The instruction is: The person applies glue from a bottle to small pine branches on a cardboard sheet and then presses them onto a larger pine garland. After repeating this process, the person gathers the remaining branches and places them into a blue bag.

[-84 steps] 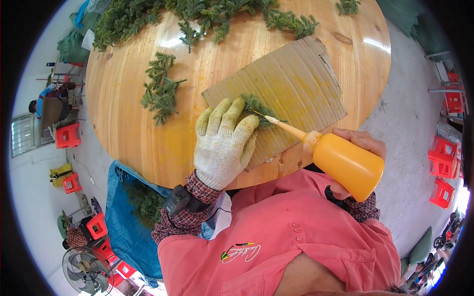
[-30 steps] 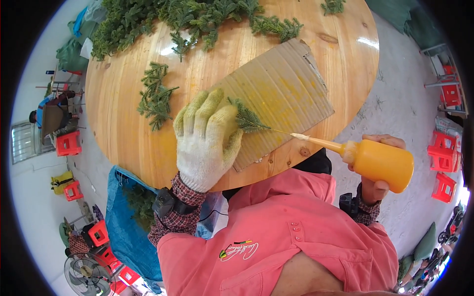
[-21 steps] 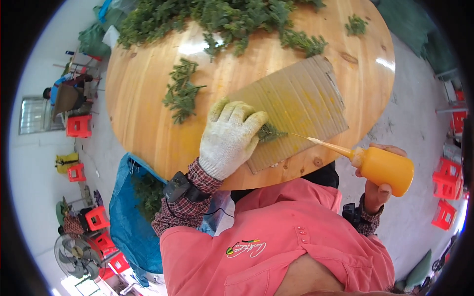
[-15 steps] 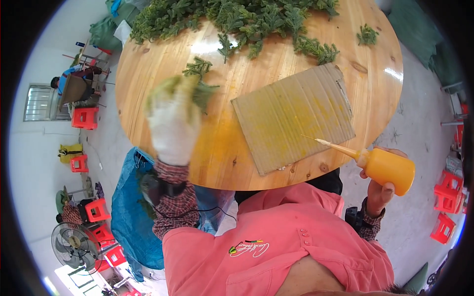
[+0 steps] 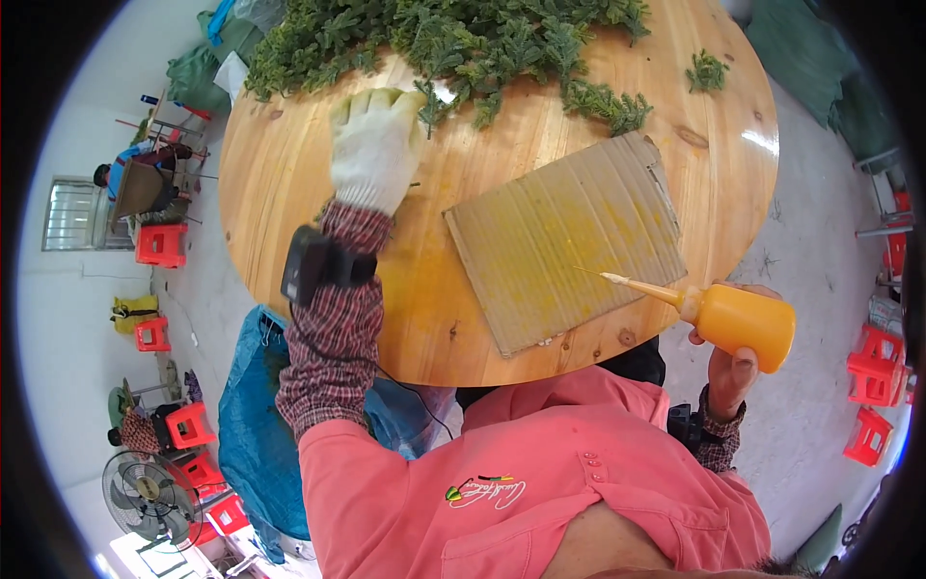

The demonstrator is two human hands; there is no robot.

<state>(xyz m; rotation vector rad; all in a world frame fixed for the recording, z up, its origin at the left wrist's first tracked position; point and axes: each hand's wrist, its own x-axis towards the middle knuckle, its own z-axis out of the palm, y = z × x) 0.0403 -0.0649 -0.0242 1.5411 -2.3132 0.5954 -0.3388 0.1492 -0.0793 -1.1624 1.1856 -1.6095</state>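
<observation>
Across a round wooden table [image 5: 280, 183], reaches palm-down with the gloved left hand [image 5: 377, 145] to just beside heaped green sprigs [image 5: 482, 43]; cannot tell whether clamped on anything beneath. Well apart from it, grips an orange squeeze bottle [image 5: 745, 326] in the bare right hand [image 5: 730, 378] near the table's edge, pointing its thin nozzle [image 5: 651, 290] over yellow-stained cardboard [image 5: 569, 241] lying flat.

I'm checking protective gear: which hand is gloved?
The left hand, in a whitish glove; the right hand, holding the orange bottle, is bare.
</observation>
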